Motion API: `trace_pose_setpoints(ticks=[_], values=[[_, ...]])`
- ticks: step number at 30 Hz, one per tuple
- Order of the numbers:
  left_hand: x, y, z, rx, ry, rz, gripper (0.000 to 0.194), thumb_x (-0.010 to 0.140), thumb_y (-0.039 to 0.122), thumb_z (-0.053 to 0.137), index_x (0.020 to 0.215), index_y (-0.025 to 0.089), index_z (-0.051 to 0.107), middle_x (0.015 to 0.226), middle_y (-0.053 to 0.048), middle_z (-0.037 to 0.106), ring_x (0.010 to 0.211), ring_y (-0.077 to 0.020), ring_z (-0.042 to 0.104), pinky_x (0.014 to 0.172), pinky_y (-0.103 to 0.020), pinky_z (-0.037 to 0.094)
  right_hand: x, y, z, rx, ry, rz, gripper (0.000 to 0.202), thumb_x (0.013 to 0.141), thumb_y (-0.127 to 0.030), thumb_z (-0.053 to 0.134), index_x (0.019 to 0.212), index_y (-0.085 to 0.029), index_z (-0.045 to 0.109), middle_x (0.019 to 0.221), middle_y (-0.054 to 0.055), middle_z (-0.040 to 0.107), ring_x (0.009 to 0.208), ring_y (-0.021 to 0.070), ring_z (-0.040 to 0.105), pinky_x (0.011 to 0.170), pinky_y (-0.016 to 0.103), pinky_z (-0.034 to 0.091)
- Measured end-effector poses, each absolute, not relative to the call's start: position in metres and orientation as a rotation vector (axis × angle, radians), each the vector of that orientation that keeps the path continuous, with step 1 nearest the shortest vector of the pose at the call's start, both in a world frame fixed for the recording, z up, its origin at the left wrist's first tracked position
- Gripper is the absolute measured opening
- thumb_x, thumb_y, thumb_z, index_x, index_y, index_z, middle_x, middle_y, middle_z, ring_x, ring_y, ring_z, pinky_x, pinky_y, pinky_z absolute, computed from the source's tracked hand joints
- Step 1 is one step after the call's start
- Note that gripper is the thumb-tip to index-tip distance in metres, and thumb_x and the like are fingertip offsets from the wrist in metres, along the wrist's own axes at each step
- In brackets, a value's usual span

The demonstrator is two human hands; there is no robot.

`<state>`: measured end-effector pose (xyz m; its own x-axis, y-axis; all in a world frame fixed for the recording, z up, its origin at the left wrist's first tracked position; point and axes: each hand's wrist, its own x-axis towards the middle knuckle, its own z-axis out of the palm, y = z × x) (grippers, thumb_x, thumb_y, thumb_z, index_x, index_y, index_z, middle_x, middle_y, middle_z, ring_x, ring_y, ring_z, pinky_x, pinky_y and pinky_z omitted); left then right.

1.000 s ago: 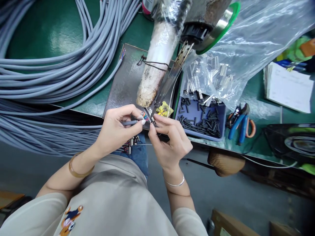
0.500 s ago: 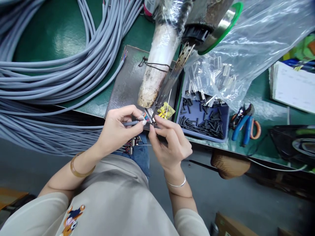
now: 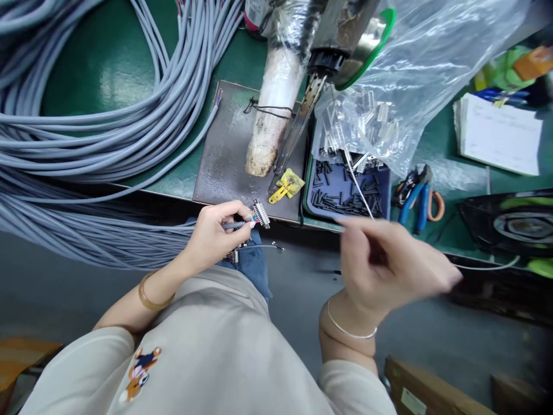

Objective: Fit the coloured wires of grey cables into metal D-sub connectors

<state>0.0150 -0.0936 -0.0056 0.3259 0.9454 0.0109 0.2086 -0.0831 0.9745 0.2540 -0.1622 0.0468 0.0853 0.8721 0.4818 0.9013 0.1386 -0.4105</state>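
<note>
My left hand is closed in a pinch on a grey cable. At the cable's end, coloured wires run into a metal multi-pin connector, just past my fingertips. My right hand is off to the right, blurred, with thumb and forefinger closed. A thin length of solder wire slants down from its spool into this hand; its end is hidden there. Above the connector, a fixed soldering iron points down beside a white wrapped tube.
A dark plate bears a yellow piece. Right of it stands a blue tray with black sleeves and bagged connectors. Blue-handled cutters and a paper stack lie farther right. Coiled grey cables cover the left.
My right hand has moved away from the connector to the right, and the solder wire has swung right with it. My left hand has shifted slightly, still pinching the cable.
</note>
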Motion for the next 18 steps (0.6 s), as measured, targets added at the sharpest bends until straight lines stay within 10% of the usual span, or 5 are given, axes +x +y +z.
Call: trace_pose_setpoints(ticks=[8, 18], values=[[-0.033, -0.08, -0.012, 1.39, 0.542, 0.512, 0.033, 0.082, 0.013, 0.072, 0.114, 0.016, 0.078, 0.12, -0.013, 0.075, 0.104, -0.019, 0.074, 0.089, -0.025, 0.06, 0.281, -0.093, 0.011, -1.984, -1.861, 0.059, 0.008, 0.091, -0.027, 0.066, 0.09, -0.022, 0.072, 0.088, 0.005, 0.073, 0.072, 0.019, 0.062, 0.07, 0.032, 0.043], [-0.024, -0.092, 0.015, 1.33, 0.638, 0.583, 0.02, 0.083, 0.031, 0.079, 0.089, 0.012, 0.079, 0.077, -0.007, 0.073, 0.054, -0.0082, 0.057, 0.05, -0.019, 0.046, 0.303, -0.066, 0.006, -1.911, -1.858, 0.225, 0.022, 0.083, -0.04, 0.078, 0.073, -0.023, 0.068, 0.073, 0.0, 0.068, 0.056, 0.014, 0.047, 0.064, 0.033, 0.036]])
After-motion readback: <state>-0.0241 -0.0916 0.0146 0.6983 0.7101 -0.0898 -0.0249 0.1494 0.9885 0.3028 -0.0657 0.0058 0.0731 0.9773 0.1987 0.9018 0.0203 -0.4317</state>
